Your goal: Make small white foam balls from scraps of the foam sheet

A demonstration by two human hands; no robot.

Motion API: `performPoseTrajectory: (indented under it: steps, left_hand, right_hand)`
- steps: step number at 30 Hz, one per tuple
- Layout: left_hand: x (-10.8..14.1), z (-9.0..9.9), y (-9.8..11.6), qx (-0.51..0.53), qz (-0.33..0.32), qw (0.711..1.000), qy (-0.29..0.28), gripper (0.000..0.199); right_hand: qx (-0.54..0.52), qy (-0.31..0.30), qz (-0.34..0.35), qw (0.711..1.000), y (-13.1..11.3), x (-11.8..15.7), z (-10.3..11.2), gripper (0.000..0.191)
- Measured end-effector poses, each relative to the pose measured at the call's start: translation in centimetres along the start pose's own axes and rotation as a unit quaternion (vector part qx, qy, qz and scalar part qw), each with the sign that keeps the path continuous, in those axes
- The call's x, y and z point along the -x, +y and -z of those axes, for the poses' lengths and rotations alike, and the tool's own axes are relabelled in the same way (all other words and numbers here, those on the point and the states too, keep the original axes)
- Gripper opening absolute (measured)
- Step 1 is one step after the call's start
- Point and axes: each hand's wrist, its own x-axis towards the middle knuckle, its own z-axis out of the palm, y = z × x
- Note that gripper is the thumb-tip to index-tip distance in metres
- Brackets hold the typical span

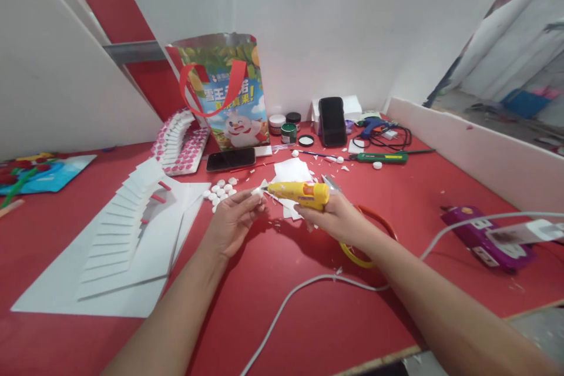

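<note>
My left hand [238,220] pinches a small white round piece [257,192] between thumb and fingertips. Wrapped round the handle of a yellow hot glue gun [293,191] is my right hand [335,214]. The gun's nozzle points left, at or very near the white piece; contact is too small to make out. Just beyond my left hand lies a cluster of similar white round pieces [220,190]. White paper [291,171] with scraps lies behind the gun. To the left, a curved white foam-board staircase [117,223] with several pink-red sticks stands on white boards [48,288].
A colourful carry bag [238,106], paint jars [288,133], a propped phone [332,120] and a flat phone [231,158] line the back. A green tool [381,158] lies right. A white cable [304,288] crosses the red table near a purple box [489,238] and tape rolls [359,257].
</note>
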Motion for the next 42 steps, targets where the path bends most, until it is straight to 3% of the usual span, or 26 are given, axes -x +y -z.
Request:
performPoseTrajectory:
  steps: [14,22,27,42]
  left_hand:
    - [-0.21,0.57,-0.25,-0.001,0.012,1.0,-0.024,0.028]
    - [-0.15,0.48,-0.2,-0.016,0.014,0.999,-0.024,0.03]
    - [0.03,0.39,-0.17,-0.019,0.015,0.999,-0.028,0.03]
    - [-0.11,0.49,-0.12,-0.004,0.011,1.0,-0.018,0.028]
  right_hand:
    - [0.012,0.005,-0.015,1.0,0.13,-0.21,0.13,0.041]
    - [0.011,0.007,-0.024,1.0,0.02,-0.13,0.09,0.034]
    - [0.012,0.021,-0.028,0.999,0.03,-0.2,0.29,0.039]
    - [0.025,-0.002,-0.012,1.0,-0.1,-0.11,0.37,0.032]
